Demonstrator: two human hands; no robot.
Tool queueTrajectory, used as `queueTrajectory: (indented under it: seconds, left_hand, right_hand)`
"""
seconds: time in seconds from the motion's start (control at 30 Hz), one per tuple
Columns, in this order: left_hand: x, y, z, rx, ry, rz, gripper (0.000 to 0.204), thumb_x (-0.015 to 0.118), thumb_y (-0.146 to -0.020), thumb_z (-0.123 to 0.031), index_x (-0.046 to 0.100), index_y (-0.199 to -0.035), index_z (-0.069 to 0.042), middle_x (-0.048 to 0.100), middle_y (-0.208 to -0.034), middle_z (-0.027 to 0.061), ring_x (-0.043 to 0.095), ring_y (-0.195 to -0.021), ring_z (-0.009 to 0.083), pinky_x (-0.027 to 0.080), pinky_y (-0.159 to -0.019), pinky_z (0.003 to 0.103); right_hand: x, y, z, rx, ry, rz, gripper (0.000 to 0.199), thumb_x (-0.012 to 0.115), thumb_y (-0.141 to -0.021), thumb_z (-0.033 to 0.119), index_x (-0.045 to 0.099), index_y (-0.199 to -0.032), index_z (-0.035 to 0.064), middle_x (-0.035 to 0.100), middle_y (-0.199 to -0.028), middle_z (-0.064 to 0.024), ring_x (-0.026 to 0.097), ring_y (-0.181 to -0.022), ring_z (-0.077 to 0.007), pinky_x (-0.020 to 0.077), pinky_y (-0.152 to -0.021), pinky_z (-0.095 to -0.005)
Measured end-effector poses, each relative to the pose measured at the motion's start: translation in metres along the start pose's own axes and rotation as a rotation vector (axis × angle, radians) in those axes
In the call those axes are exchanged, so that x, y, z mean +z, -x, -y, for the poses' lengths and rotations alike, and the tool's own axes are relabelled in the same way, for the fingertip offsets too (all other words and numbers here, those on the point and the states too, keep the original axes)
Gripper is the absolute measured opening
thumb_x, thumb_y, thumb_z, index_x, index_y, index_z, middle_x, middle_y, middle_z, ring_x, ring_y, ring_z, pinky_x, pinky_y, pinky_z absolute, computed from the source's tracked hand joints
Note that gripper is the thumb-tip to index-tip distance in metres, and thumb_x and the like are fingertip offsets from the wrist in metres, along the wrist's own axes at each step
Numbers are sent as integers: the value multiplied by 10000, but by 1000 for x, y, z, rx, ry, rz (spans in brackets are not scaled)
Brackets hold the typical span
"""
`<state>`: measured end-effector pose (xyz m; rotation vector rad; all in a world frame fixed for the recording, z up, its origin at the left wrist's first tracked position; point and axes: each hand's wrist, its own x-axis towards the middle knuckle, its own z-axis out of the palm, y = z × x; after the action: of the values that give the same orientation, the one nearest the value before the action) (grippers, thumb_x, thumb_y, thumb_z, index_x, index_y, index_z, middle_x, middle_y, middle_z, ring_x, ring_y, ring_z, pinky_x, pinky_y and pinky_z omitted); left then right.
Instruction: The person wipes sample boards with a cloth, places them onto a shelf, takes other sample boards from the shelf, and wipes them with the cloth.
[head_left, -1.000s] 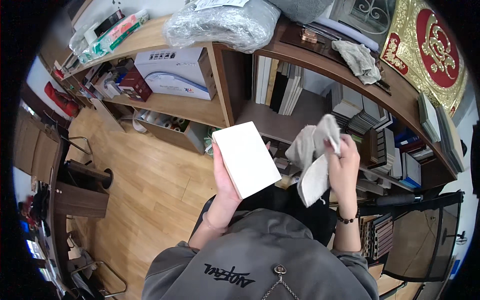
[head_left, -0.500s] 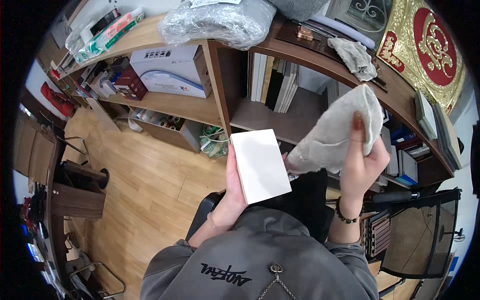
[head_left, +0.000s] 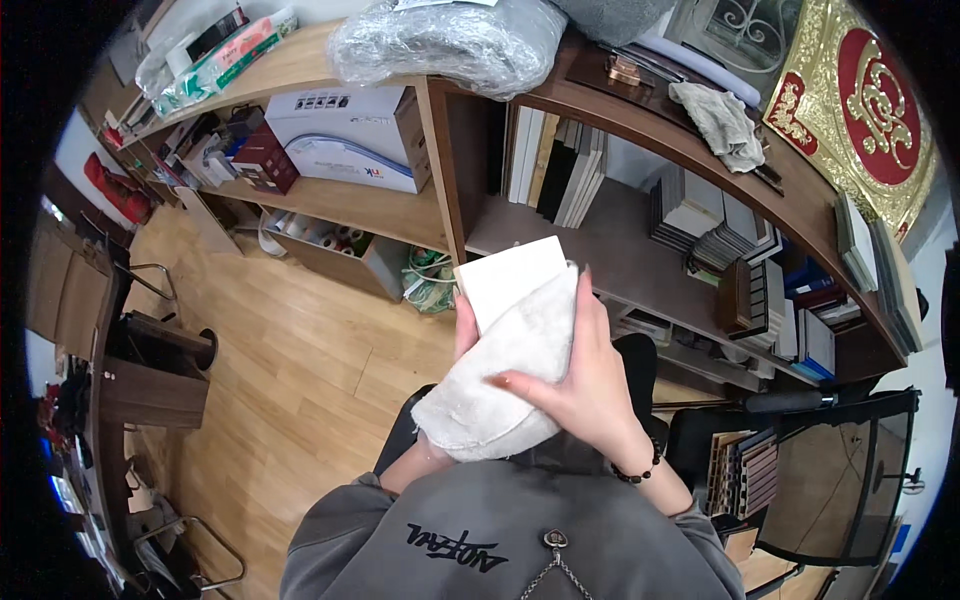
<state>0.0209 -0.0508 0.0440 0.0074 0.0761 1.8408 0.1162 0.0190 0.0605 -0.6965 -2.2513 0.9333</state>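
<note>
Held in front of my chest is a white rectangular block (head_left: 508, 283) with a plain top face. Along its left edge my left hand (head_left: 466, 326) is closed on it; the cloth hides most of that hand's palm and wrist. A whitish cloth (head_left: 500, 372) drapes over the lower and right part of the block and hangs past its near end. My right hand (head_left: 594, 385) grips the cloth, thumb lying across its top and fingers along the block's right side, pressing it against the block.
Ahead stand wooden shelves (head_left: 600, 240) with books and sample boards. A plastic-wrapped bundle (head_left: 447, 45) and a grey rag (head_left: 718, 122) lie on top. A large white box (head_left: 345, 140) sits on the left shelf. At the right is a mesh-backed chair (head_left: 820, 490).
My right hand has brought the cloth from the raised position at the right down and left onto the block. The block has tilted slightly, still in my left hand.
</note>
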Motion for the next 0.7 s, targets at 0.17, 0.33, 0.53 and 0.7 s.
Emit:
queueTrajectory:
  seconds: [0.17, 0.33, 0.53, 0.7]
  left_hand:
    - [-22, -1, -1, -79, 9, 97, 780, 301, -880, -651, 269, -1409, -79, 357, -1401, 154, 406, -1252, 299, 314, -1057, 432]
    - [-75, -25, -3, 57, -225, 34, 750, 355, -886, -619, 301, -1385, -61, 428, -1345, 156, 457, -1208, 280, 365, -1021, 427]
    - [-59, -28, -7, 85, -438, -149, 491, 459, -947, -341, 381, -1318, -30, 514, -1248, 123, 554, -1093, 215, 493, -885, 344]
    - [-37, -14, -2, 158, -489, -131, 430, 469, -954, -252, 388, -1306, -19, 527, -1228, 122, 565, -1076, 208, 498, -870, 328]
  right_hand:
    - [-8, -15, -24, 165, -107, 20, 490, 612, -863, 272, 472, -1214, -40, 557, -1121, -203, 564, -993, -305, 428, -853, -331]
    - [-11, -27, -42, 222, -195, -141, 306, 518, -928, 220, 565, -1084, -39, 611, -1035, -206, 613, -935, -291, 476, -770, -370]
    - [-9, -20, -27, 162, -298, -205, 317, 582, -893, 176, 565, -1117, -47, 654, -973, -126, 602, -936, -171, 451, -812, -279]
    - [-15, -20, -15, 92, -312, -132, 318, 620, -862, 135, 576, -1124, -39, 656, -959, -119, 599, -977, -169, 449, -847, -279]
